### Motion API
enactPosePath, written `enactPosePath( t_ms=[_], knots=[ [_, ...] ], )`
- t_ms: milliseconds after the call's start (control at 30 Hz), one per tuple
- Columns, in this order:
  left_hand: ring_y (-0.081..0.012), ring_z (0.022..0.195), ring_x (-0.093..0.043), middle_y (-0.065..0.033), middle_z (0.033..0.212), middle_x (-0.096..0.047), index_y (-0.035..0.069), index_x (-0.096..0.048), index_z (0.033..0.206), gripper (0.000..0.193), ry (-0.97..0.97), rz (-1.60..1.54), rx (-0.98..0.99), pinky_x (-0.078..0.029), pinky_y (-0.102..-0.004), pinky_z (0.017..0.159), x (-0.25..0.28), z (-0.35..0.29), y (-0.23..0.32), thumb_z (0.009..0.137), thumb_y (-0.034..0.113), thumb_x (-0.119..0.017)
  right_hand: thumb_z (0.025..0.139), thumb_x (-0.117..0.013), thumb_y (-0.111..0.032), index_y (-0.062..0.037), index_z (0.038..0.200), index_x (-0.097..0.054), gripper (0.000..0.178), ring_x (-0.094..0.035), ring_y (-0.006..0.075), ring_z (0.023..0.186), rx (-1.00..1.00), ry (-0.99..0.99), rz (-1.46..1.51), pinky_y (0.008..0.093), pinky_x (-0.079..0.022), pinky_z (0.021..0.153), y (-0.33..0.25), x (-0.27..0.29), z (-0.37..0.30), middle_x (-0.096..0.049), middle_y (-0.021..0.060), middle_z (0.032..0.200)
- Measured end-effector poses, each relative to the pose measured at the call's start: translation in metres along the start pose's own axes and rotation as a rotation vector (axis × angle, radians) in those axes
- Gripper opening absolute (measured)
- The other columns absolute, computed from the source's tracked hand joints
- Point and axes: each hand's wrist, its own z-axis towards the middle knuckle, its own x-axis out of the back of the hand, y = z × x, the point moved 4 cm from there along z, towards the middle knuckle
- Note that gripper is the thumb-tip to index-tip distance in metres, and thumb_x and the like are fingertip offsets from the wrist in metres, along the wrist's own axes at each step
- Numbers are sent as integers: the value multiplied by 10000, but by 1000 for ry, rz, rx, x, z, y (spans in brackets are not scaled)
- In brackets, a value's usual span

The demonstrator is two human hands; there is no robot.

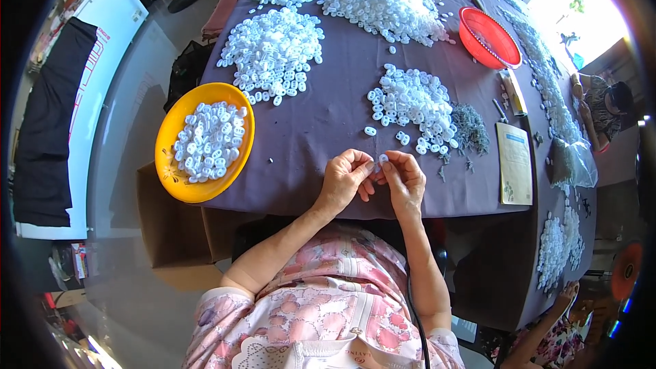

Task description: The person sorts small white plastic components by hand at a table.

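Note:
Over the near edge of the table, my left hand (pixel 347 178) and my right hand (pixel 404 179) meet with fingertips pinched. Between them is a small white oval plastic piece (pixel 383 158), gripped by the right fingertips. The left thumb and forefinger press together close beside it; what they hold is too small to make out. Just beyond my hands lies a heap of white oval pieces (pixel 413 104), with a few loose ones at its near left. A pile of small dark grey-green parts (pixel 470 130) touches that heap's right side.
A yellow bowl (pixel 167 164) of white pieces stands at the table's left edge. Larger white heaps (pixel 273 51) lie farther back. A red basket (pixel 488 37) and a brown envelope (pixel 514 164) are on the right. Other people (pixel 608 106) sit at the right-hand table.

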Motion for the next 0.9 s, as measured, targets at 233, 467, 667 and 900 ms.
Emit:
enactPosePath(
  t_ms=[233,467,667,900],
  knots=[
    [-98,494,-566,-53,707,-604,7,-567,918,114,-7,26,-9,-454,-220,391,0,0,0,918,121,-576,895,-589,-23,7,1030,-597,138,-570,53,670,1,6,13,191,-477,602,0,-1,0,-623,16,835],
    [-99,495,-565,-52,700,-601,4,-566,919,118,-17,62,-31,-453,-222,387,0,1,-1,921,121,-572,896,-591,-31,-10,1037,-603,143,-561,42,674,20,0,-52,187,-469,602,2,1,-1,-626,1,834],
    [-105,517,-579,-60,724,-612,-1,-567,935,118,-32,12,-15,-471,-229,406,0,2,-4,932,117,-555,896,-590,-32,-17,1035,-606,140,-561,40,685,20,3,-80,186,-468,611,-1,-1,-2,-626,-4,835],
    [-114,538,-599,-71,747,-621,-5,-561,947,109,-39,6,-6,-489,-233,425,1,2,-7,934,103,-547,892,-588,-16,-11,1011,-615,123,-572,46,703,15,11,-84,187,-467,627,-4,-3,-3,-623,-8,824]
  ],
)
